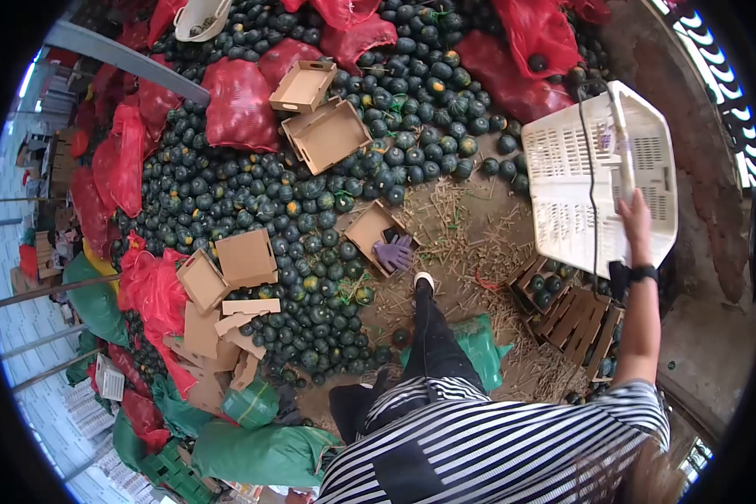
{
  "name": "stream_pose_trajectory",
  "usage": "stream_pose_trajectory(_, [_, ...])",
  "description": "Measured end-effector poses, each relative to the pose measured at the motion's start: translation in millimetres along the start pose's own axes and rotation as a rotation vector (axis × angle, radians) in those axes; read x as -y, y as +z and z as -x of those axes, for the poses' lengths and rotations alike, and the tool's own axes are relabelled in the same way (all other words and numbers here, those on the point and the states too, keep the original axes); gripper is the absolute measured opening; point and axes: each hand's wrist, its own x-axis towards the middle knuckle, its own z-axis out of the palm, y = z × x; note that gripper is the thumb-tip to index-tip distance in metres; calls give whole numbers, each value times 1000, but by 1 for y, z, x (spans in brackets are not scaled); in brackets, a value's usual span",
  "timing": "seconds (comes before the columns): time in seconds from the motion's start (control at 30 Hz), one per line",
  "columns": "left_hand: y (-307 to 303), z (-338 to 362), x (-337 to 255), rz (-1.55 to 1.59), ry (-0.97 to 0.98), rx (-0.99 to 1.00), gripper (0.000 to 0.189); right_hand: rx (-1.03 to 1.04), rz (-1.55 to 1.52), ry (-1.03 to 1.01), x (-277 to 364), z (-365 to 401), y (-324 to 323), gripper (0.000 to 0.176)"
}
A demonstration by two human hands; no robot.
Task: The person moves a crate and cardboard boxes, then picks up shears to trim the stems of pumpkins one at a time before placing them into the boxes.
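Observation:
My right hand (636, 225) is raised at arm's length and shut on the rim of a white plastic basket (580, 168), which is tilted on its side in the air. A black watch sits on that wrist. A thin black cord hangs across the basket. My left hand is out of view. Below the basket stand wooden crates (575, 315), one holding a few dark green squashes. My leg in black trousers with a white shoe (424, 280) steps onto straw-covered ground.
A large heap of dark green squashes (311, 210) covers the floor to the left and far side. Red mesh sacks (239, 101), open cardboard boxes (328, 134) and green sacks (260, 454) lie around it. Purple gloves (393, 252) rest in one box.

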Motion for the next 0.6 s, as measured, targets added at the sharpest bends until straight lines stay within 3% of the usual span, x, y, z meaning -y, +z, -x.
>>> stream_pose_trajectory(0.03, [0,8,-1,-69,55,13,22,-72,179,45,-25,-1,37,31])
stream_pose_trajectory(0.1, [-3,15,-9,-266,270,-15,26,100,339,234,-136,-13,127,56])
stream_pose_trajectory(0.17, [-10,3,-8,-616,687,-181,30,195,318,650,-103,19,176,75])
stream_pose_trajectory(0.2, [-14,-9,-9,-824,977,-368,31,364,98,596,-72,34,193,71])
stream_pose_trajectory(0.23, [-22,-14,-28,-555,765,-300,21,260,-91,283,-56,62,231,59])
stream_pose_trajectory(0.27, [-24,-22,-49,-277,634,-295,12,350,-364,232,8,89,222,46])
stream_pose_trajectory(0.33, [-37,3,-144,170,550,-303,19,538,-231,-168,42,147,281,43])
stream_pose_trajectory(0.37, [-39,36,-211,611,409,-362,31,603,-258,-238,78,183,288,40])
stream_pose_trajectory(0.4, [-42,35,-243,723,152,-364,35,718,-362,-177,114,214,293,39])
stream_pose_trajectory(0.43, [-44,37,-281,740,260,-370,38,769,-566,-97,156,244,284,40])
stream_pose_trajectory(0.47, [-46,35,-312,975,282,-298,39,835,-655,-34,213,264,241,38])
stream_pose_trajectory(0.53, [-45,43,-380,1145,321,-44,31,780,-845,-483,282,305,208,47])
stream_pose_trajectory(0.57, [-38,46,-412,1221,466,26,9,856,-853,-604,316,317,168,54])
stream_pose_trajectory(0.6, [-30,54,-444,1226,545,99,22,898,-940,-765,346,325,132,56])
